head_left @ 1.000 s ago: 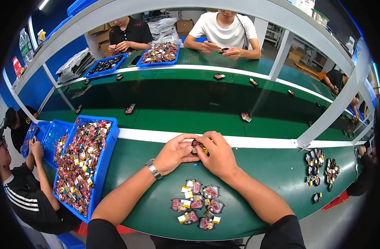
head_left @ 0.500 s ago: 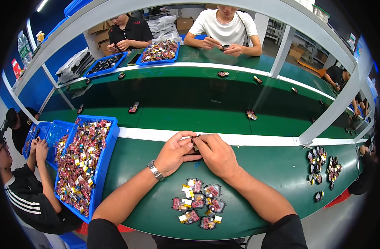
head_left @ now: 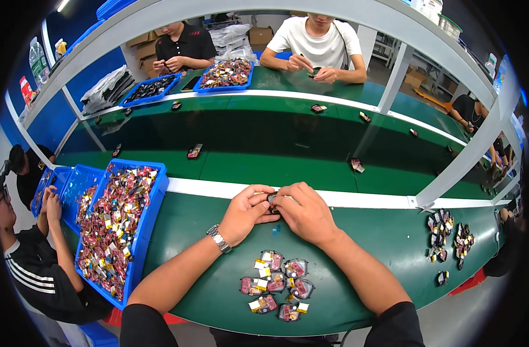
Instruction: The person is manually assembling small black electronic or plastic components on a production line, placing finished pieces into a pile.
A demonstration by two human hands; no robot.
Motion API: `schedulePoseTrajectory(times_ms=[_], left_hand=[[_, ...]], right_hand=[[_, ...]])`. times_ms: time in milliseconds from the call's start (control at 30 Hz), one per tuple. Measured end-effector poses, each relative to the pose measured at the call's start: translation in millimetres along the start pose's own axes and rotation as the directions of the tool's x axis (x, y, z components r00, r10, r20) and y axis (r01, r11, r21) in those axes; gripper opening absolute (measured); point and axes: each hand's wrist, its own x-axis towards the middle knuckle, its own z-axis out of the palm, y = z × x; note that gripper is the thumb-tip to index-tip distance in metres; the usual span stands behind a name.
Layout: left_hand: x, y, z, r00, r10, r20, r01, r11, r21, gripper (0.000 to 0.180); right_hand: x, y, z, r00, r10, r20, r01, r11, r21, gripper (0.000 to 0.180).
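Above the green bench, close to the white rail, both my hands meet around a small black casing (head_left: 272, 197), mostly covered by fingers. My left hand (head_left: 244, 217), with a metal watch at its wrist, grips the casing from the left between thumb and fingers. From the right, the curled fingers of my right hand (head_left: 307, 215) press against it. Nearer me lies a cluster of several small black-framed electronic units (head_left: 276, 281) with red circuit boards and white and yellow parts. A bit of blue film (head_left: 276, 230) lies just below my hands.
A blue bin (head_left: 147, 231) heaped with similar units stands at left, beside a co-worker. Two piles (head_left: 440, 234) (head_left: 464, 243) of units sit at right. Beyond the white rail (head_left: 357, 200), a green belt (head_left: 264, 165) carries scattered units. Two people work across it; a grey frame (head_left: 469, 153) spans overhead.
The units on the belt have shifted slightly right. My right hand's fingers have changed position on the casing, showing a little more of it; my left hand keeps its grip.
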Motion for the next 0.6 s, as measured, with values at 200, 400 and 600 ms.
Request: schedulePoseTrajectory(times_ms=[200,400,600], left_hand=[[0.1,-2.8,-1.1,1.000,0.022,0.003,-0.022,0.996,0.081,0.028],[0.8,-2.2,-1.4,1.000,0.017,0.025,-0.019,0.995,0.096,0.028],[0.1,1.4,-3.1,0.996,0.017,0.083,-0.028,0.989,0.143,0.035]], right_hand=[[0.5,0.9,-5.9,0.993,0.071,0.095,-0.078,0.995,0.069,0.015],[-0.8,6.7,-6.5,0.987,0.119,0.106,-0.136,0.975,0.176,0.015],[-3.8,6.7,-4.9,0.942,0.293,0.163,-0.333,0.875,0.350,0.011]])
